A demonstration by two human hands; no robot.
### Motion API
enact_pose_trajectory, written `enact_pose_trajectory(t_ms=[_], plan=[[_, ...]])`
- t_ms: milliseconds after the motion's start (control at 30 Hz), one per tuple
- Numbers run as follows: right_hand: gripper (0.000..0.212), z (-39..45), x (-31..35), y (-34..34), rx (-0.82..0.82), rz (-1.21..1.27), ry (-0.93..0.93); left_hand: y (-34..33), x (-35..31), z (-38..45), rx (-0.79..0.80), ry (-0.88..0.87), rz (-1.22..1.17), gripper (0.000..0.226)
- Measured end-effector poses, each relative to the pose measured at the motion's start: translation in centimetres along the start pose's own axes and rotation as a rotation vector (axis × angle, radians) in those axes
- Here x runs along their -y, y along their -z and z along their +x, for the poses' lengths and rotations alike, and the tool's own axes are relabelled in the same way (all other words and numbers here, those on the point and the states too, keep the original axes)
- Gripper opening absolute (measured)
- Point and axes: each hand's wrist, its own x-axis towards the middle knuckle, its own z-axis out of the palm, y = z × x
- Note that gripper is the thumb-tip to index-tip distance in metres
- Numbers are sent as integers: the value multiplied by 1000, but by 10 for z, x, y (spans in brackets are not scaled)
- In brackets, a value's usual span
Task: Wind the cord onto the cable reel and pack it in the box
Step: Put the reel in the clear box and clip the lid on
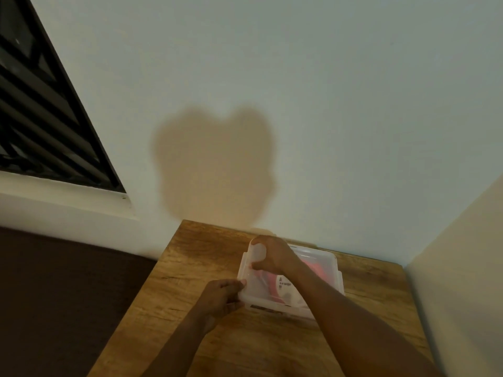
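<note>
A translucent plastic box with its lid on stands on the wooden table, near the wall. Through the lid I make out something pink and white, likely the cable reel; the cord itself cannot be made out. My left hand pinches the box's near left corner at the rim. My right hand reaches across and grips the far left corner of the lid, fingers curled over the edge. My right forearm covers the box's near right part.
The table sits in a corner: a pale wall behind and a cream wall at the right. A dark barred window is at upper left. Dark floor or bedding lies left of the table.
</note>
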Motion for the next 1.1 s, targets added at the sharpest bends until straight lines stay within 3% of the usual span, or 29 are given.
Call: enact_pose_trajectory(t_ms=[133,267,333,400,467,533,700,900,1000,1100], plan=[[67,-16,-10,-1,-46,21,28,0,-4,-3,23,13,35,28],[53,-67,-54,1,-494,209,38,-2,-11,1,-20,-50,217,30],[43,-97,-82,3,-691,305,-144,-7,-14,7,-67,-107,255,29],[31,-123,-102,3,-754,451,-423,-14,-19,11,-108,-197,250,21],[22,-139,-115,-4,-732,628,-589,-22,-22,18,-148,-303,300,26],[15,-145,-118,-11,-671,762,-642,-29,-24,25,-177,-349,357,35],[24,-153,-122,-19,-553,937,-754,-40,-10,39,-229,-418,396,36],[37,-153,-117,-18,-479,1006,-735,-42,-6,47,-247,-411,425,38],[40,-152,-113,-17,-372,1117,-736,-43,-6,50,-267,-423,469,38],[43,-157,-121,-1,-293,1073,-756,-41,-3,54,-265,-428,497,40]])
